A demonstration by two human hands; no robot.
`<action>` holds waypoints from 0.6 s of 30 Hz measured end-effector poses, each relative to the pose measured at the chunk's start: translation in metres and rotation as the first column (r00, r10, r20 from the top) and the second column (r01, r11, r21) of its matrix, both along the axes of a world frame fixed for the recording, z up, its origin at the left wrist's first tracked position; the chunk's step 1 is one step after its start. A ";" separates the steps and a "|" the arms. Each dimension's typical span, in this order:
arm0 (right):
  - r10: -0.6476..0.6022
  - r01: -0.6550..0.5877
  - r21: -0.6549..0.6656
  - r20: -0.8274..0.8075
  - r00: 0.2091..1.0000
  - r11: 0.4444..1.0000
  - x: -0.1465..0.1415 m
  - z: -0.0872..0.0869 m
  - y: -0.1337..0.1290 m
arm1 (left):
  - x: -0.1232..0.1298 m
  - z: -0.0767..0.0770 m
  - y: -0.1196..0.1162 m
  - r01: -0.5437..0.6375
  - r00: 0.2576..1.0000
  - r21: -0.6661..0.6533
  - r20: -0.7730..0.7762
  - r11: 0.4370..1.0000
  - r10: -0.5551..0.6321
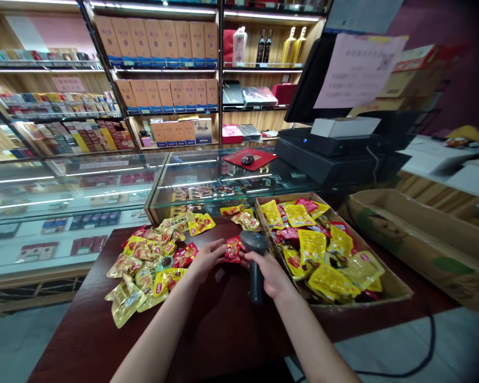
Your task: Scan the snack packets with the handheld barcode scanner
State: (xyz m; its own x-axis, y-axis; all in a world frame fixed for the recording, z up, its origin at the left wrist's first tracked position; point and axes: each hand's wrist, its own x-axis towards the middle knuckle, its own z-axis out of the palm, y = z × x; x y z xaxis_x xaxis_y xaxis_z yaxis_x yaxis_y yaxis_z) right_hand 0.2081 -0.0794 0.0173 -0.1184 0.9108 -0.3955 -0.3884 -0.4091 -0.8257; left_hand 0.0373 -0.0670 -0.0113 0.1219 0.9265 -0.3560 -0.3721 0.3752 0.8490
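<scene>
My right hand [269, 274] is wrapped round the grip of a dark grey barcode scanner [256, 282], its head tipped over the table. A small red snack packet [233, 249] is pinched in the fingers of my left hand [208, 259], just left of the scanner head. My right fingertips come close to that packet; whether they touch it I cannot tell. Left of my left hand lies a loose pile of gold, yellow and red snack packets [147, 266]. To the right of the scanner, a cardboard box [399, 292] holds many yellow and red packets [312, 244].
A glass counter [199, 165] runs behind the table [223, 340], with a mouse [247, 159] on a red mat. A dark monitor and till [315, 154] stand at back right. Another cardboard box [427, 234] sits at the far right. A black cable [427, 351] hangs below.
</scene>
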 end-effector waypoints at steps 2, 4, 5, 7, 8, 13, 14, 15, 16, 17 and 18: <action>0.037 -0.037 0.037 0.018 0.999 0.999 -0.004 0.000 -0.001 | 0.003 -0.002 -0.001 0.014 0.999 0.053 -0.051 0.998 -0.012; 0.086 -0.093 0.096 0.078 0.993 0.991 -0.009 0.001 -0.001 | 0.007 -0.002 -0.003 0.025 0.996 0.109 -0.086 0.994 -0.015; 0.105 -0.117 0.122 0.107 0.989 0.986 -0.012 0.002 -0.001 | 0.009 -0.001 -0.004 0.029 0.995 0.137 -0.094 0.990 -0.016; 0.131 -0.150 0.147 0.127 0.983 0.978 -0.017 0.005 -0.001 | 0.011 0.002 -0.007 0.035 0.994 0.174 -0.107 0.984 -0.016; 0.139 -0.157 0.155 0.117 0.983 0.976 -0.019 0.006 0.000 | 0.010 0.004 -0.008 0.034 0.994 0.178 -0.111 0.984 -0.014; 0.060 -0.076 0.179 0.093 0.994 0.981 -0.021 0.010 0.007 | 0.000 0.012 -0.008 0.011 0.997 0.046 0.080 0.999 -0.015; 0.031 -0.052 0.191 0.112 0.993 0.980 -0.020 0.011 0.008 | -0.003 0.013 -0.006 0.004 0.992 0.010 0.128 1.000 -0.005; 0.021 -0.045 0.193 0.128 0.991 0.980 -0.019 0.011 0.009 | -0.005 0.014 -0.004 -0.004 0.987 -0.021 0.159 1.000 0.007; 0.028 -0.054 0.188 0.137 0.990 0.981 -0.019 0.012 0.010 | -0.007 0.015 -0.001 -0.009 0.984 -0.042 0.177 0.999 0.017; 0.051 -0.075 0.174 0.135 0.990 0.982 -0.019 0.013 0.010 | -0.008 0.016 0.002 -0.008 0.982 -0.050 0.190 0.999 0.017; 0.081 -0.100 0.156 0.127 0.989 0.983 -0.020 0.015 0.010 | -0.009 0.016 0.004 -0.004 0.980 -0.047 0.199 0.999 0.013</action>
State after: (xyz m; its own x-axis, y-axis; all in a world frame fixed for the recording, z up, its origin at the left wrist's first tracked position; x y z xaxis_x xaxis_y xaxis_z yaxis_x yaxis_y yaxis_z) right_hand 0.1886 -0.0695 0.0320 -0.1641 0.9514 -0.2606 -0.2503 -0.2957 -0.9219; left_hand 0.0288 -0.0627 0.0049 0.1871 0.9109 -0.3678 -0.5352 0.4085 0.7394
